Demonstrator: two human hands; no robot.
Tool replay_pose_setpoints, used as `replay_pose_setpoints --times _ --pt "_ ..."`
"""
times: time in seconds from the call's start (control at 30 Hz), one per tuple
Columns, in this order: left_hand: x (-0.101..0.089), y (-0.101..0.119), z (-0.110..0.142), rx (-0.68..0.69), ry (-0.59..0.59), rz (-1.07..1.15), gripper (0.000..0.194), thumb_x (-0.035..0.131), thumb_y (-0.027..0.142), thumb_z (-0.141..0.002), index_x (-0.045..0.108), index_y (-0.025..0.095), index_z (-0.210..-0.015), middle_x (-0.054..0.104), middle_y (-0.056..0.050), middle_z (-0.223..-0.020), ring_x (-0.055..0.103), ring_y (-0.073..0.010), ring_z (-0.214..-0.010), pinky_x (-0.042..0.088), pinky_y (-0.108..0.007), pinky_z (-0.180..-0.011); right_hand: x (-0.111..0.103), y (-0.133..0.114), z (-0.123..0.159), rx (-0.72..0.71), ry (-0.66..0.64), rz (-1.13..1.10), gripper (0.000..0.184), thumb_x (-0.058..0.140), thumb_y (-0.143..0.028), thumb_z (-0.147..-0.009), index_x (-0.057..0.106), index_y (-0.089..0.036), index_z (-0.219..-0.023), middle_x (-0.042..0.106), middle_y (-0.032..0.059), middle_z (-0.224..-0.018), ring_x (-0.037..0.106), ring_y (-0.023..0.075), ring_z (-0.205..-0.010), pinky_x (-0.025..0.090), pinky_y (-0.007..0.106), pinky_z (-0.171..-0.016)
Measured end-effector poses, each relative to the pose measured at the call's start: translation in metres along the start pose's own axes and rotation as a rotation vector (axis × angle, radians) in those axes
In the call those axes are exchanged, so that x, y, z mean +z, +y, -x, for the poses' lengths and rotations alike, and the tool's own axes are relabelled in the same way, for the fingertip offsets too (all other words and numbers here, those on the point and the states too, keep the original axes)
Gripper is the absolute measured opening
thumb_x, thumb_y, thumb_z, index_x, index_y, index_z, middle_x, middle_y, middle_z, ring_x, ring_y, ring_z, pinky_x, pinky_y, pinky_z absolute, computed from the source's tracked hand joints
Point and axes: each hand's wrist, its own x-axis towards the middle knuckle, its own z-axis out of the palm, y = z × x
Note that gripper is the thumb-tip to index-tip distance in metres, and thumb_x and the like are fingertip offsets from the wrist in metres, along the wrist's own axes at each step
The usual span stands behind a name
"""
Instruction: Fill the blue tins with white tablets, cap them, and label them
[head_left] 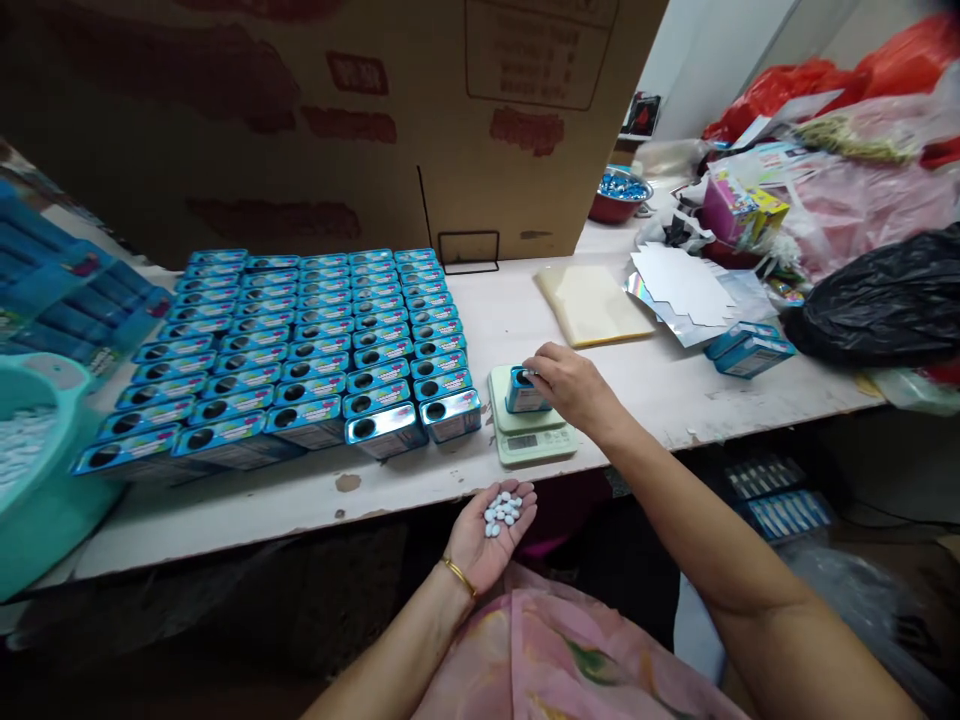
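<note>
My left hand [491,535] lies palm up, cupped below the table's front edge, holding a small pile of white oval candies [502,512]. My right hand [571,385] is over a small blue tin [525,398], its fingertips pinched together at the tin's top. A whitish bit like one of the candies shows between those fingertips. The tin stands on a pale green digital scale [517,425], whose display is too small to read. To the left, several rows of blue tins [307,415] stand close together, each with a dark round opening on top.
A turquoise basin [75,500] of white candies is at the far left. Behind the tins rises a large cardboard box [300,150]. Right of the scale are a stack of cream sheets [596,305], white card pieces [682,285], more blue tins [750,350] and a black bag [885,300].
</note>
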Motion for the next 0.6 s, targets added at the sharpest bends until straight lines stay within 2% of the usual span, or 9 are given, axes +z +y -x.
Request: replay_pose_setpoints --times 0.1,0.17,0.27,0.33,0.43,0.47,0.53,0.6 --pt "-0.003 0.001 0.0 0.002 0.002 0.0 0.014 0.046 0.015 -0.077 0.059 0.009 -0.078 0.066 -0.013 -0.082 0.063 -0.0181 -0.075 0.052 -0.031 -0.07 0.003 0.006 0.002 -0.018 0.006 -0.061 0.018 0.043 -0.018 -0.083 0.058 -0.017 -0.095 0.055 0.0048 -0.088 0.051 0.0143 -0.083 0.041 0.026 -0.072" --pt "-0.003 0.002 0.0 0.0 0.011 0.004 0.014 0.046 0.015 -0.077 0.059 0.009 -0.078 0.066 -0.013 -0.082 0.063 -0.0178 -0.074 0.052 -0.031 -0.07 0.002 0.006 0.012 0.001 0.084 -0.125 0.02 0.042 -0.019 -0.084 0.057 -0.018 -0.097 0.056 0.0046 -0.088 0.052 0.0148 -0.084 0.042 0.026 -0.074" --pt "-0.003 0.002 -0.001 -0.018 0.011 0.022 0.014 0.047 0.014 -0.077 0.059 0.009 -0.08 0.066 -0.012 -0.083 0.063 -0.018 -0.076 0.052 -0.031 -0.071 0.004 -0.011 0.041 0.048 0.18 -0.21 0.021 0.038 -0.018 -0.086 0.056 -0.018 -0.096 0.057 0.0053 -0.088 0.052 0.0155 -0.085 0.042 0.028 -0.075" --pt "-0.003 -0.001 -0.002 -0.034 -0.004 0.039 0.014 0.047 0.013 -0.077 0.059 0.008 -0.079 0.066 -0.012 -0.081 0.063 -0.0177 -0.076 0.052 -0.031 -0.071 0.012 -0.033 0.069 0.012 0.105 -0.243 0.021 0.038 -0.017 -0.085 0.056 -0.018 -0.095 0.057 0.0056 -0.087 0.051 0.0153 -0.083 0.043 0.028 -0.074" --pt "-0.005 -0.01 -0.004 -0.078 -0.006 0.061 0.014 0.047 0.013 -0.077 0.059 0.007 -0.079 0.065 -0.008 -0.071 0.062 -0.0132 -0.066 0.051 -0.024 -0.063 0.035 -0.067 0.113 -0.083 -0.165 -0.167 0.023 0.044 -0.016 -0.081 0.054 -0.015 -0.102 0.056 0.0076 -0.09 0.049 0.0174 -0.081 0.044 0.03 -0.07" --pt "-0.007 -0.013 -0.004 -0.1 0.012 0.059 0.015 0.047 0.013 -0.077 0.059 0.007 -0.081 0.064 -0.007 -0.07 0.062 -0.0117 -0.063 0.051 -0.022 -0.06 0.044 -0.075 0.126 -0.08 -0.213 -0.125 0.027 0.046 -0.015 -0.08 0.051 -0.014 -0.107 0.055 0.0088 -0.093 0.048 0.0185 -0.082 0.044 0.031 -0.07" --pt "-0.01 -0.019 -0.005 -0.15 0.055 0.044 0.017 0.047 0.014 -0.078 0.059 0.006 -0.085 0.064 -0.007 -0.071 0.061 -0.0104 -0.061 0.05 -0.019 -0.057 0.057 -0.083 0.146 -0.05 -0.266 -0.073 0.035 0.046 -0.012 -0.078 0.046 -0.012 -0.113 0.053 0.0102 -0.097 0.046 0.0196 -0.084 0.044 0.033 -0.07" --pt "-0.012 -0.024 -0.005 -0.184 0.073 0.025 0.017 0.046 0.015 -0.078 0.059 0.006 -0.085 0.064 -0.007 -0.071 0.061 -0.0107 -0.061 0.05 -0.02 -0.058 0.063 -0.082 0.156 -0.023 -0.298 -0.088 0.035 0.045 -0.01 -0.079 0.045 -0.012 -0.113 0.052 0.0097 -0.097 0.046 0.0185 -0.082 0.045 0.032 -0.069"
